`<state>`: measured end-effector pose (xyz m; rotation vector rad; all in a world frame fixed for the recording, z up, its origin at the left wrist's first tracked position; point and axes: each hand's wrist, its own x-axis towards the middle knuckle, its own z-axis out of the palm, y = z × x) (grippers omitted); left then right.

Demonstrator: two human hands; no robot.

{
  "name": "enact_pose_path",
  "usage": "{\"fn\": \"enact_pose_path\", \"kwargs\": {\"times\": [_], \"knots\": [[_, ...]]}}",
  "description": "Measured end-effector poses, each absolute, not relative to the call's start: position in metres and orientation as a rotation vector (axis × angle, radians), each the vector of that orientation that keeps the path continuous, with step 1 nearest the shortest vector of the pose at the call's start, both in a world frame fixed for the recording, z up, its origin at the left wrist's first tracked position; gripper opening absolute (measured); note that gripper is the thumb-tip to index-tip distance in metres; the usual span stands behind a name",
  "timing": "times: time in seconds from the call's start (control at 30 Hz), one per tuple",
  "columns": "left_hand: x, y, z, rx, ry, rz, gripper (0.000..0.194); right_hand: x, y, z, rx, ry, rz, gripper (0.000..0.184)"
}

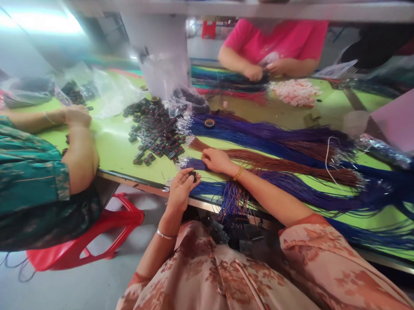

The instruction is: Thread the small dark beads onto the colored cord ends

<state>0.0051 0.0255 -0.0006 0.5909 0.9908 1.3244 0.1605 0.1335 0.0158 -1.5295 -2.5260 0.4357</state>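
My left hand is closed on a small black plastic connector, held between thumb and fingers at the table's near edge. Just right of it, my right hand has its fingers curled down on a bundle of blue-purple wires; its fingertips are partly hidden. Beyond that hand runs a bundle of brown wires with silvery terminal ends. More blue wires lie along the front edge. Finished-looking black connectors with wires hang over the edge by my lap.
A pile of black connectors lies left of the wire ends, near a tape roll. A co-worker in green sits left by a red stool. A person in pink works opposite, beside whitish-pink parts. A shelf spans overhead.
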Motion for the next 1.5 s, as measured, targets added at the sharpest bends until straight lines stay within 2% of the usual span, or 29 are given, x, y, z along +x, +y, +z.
{"fn": "enact_pose_path", "kwargs": {"times": [0.17,0.33,0.53,0.87,1.07,1.2,1.5], "knots": [[0.006,0.028,-0.006,0.569,0.974,1.317,0.032,0.162,0.135,0.019,-1.484,-2.525,0.373,0.019],[0.005,0.027,-0.008,0.559,0.97,1.318,0.032,0.164,0.141,0.018,-1.411,-2.506,0.467,0.016],[0.004,0.026,-0.008,0.558,0.972,1.309,0.033,0.161,0.14,0.023,-1.36,-2.427,0.368,0.013],[0.005,0.025,-0.008,0.576,0.961,1.32,0.031,0.133,0.131,0.042,-1.043,-2.21,0.876,0.009],[0.01,0.026,-0.004,0.549,0.875,1.35,0.026,0.155,0.101,0.036,-1.128,-2.024,1.076,0.014],[0.012,0.029,-0.005,0.505,0.858,1.352,0.023,0.165,0.082,0.025,-1.175,-2.013,1.069,0.016],[0.01,0.03,-0.009,0.537,0.876,1.301,0.027,0.163,0.069,0.022,-1.227,-2.126,0.833,0.013]]}}
